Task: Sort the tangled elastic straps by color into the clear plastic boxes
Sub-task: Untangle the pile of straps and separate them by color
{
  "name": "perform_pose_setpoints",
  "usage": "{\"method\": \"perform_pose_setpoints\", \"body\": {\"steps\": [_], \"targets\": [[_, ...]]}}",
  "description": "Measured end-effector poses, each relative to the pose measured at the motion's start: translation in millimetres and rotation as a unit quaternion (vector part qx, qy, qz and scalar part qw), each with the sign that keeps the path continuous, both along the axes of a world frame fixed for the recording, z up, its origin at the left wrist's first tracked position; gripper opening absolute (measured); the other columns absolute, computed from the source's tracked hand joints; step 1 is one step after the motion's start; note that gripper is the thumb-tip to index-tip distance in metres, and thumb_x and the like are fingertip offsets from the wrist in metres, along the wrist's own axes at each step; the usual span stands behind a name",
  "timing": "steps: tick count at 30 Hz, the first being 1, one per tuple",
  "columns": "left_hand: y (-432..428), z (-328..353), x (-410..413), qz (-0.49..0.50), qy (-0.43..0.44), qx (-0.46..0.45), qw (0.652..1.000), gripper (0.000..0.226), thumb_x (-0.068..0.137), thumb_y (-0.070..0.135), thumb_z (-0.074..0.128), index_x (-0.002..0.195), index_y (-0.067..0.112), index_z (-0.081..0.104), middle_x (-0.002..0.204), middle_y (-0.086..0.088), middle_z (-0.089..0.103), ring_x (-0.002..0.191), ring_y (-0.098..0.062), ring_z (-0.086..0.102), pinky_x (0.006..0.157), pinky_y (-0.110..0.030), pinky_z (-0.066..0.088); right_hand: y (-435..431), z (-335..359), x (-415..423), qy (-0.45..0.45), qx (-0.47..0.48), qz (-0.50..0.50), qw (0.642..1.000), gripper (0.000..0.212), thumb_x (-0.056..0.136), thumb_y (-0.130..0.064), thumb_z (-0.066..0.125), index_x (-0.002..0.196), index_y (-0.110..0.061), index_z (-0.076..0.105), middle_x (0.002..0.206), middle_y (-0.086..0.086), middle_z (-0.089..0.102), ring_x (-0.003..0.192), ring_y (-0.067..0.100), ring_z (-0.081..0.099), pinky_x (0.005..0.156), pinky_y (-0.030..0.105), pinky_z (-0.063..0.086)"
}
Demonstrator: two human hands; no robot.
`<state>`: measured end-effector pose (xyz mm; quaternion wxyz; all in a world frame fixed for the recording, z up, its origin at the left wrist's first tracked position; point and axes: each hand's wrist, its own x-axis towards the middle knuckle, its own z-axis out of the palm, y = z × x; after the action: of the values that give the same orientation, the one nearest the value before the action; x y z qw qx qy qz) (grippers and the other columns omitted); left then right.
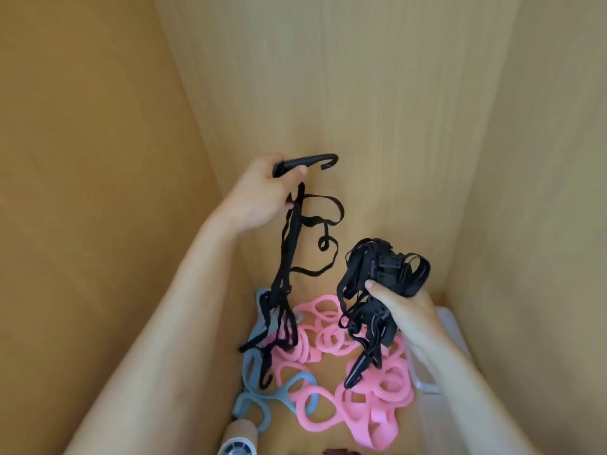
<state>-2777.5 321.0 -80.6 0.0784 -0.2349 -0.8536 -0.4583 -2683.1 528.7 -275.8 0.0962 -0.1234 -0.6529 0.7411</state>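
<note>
My left hand [259, 198] grips a black plastic hook [305, 162] raised above the pile; a long black elastic strap [289, 267] hangs from it in loops down to the floor of the wooden compartment. My right hand [404, 307] holds a bunched bundle of black straps [381, 274] with buckles, and a black hook [356, 372] dangles from it. Beneath lie tangled pink straps [371, 408] and light blue straps [253, 366]. A clear plastic box [427, 379] shows at the right, partly hidden by my right forearm.
Wooden walls [361, 93] close in on the left, back and right. A tan cylinder with a white end [238, 441] lies at the bottom edge. A dark red item [338, 452] peeks in at the bottom.
</note>
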Motion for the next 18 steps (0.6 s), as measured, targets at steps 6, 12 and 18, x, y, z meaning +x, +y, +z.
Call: {"method": "perform_pose_setpoints", "body": {"steps": [6,12,18], "targets": [[18.7,44.7,17.9,-0.119,-0.004,0.113,0.986,0.018,0.103,0.025,0.056,0.108,0.014,0.069,0.078,0.005,0.046,0.068,-0.004,0.054,0.071,-0.021,0.054,-12.2,5.7,-14.4,-0.006,0.0,-0.06,0.998,0.024,0.078,-0.045,0.084,0.097,-0.034,0.074,0.094,-0.014,0.076,0.097,0.008,0.068,0.074,0.025,0.048],[39.8,64.7,23.4,-0.223,-0.068,0.25,0.94,0.018,0.103,0.019,0.054,0.107,0.008,0.067,0.08,-0.001,0.044,0.07,-0.011,0.051,0.072,-0.025,0.053,-10.8,7.0,-23.4,-0.04,-0.156,0.048,0.986,0.063,0.06,-0.053,0.092,0.112,-0.023,0.073,0.108,-0.001,0.078,0.106,0.021,0.072,0.1,0.043,0.052],[57.8,27.0,13.7,-0.216,-0.196,0.341,0.894,0.01,0.102,0.008,0.053,0.11,0.003,0.055,0.088,-0.006,0.054,0.082,-0.015,0.06,0.089,-0.035,0.058,-21.1,4.0,-19.8,-0.045,-0.227,0.155,0.96,0.094,0.057,-0.063,0.092,0.133,-0.015,0.063,0.132,0.011,0.067,0.124,0.029,0.063,0.112,0.051,0.042]]}}
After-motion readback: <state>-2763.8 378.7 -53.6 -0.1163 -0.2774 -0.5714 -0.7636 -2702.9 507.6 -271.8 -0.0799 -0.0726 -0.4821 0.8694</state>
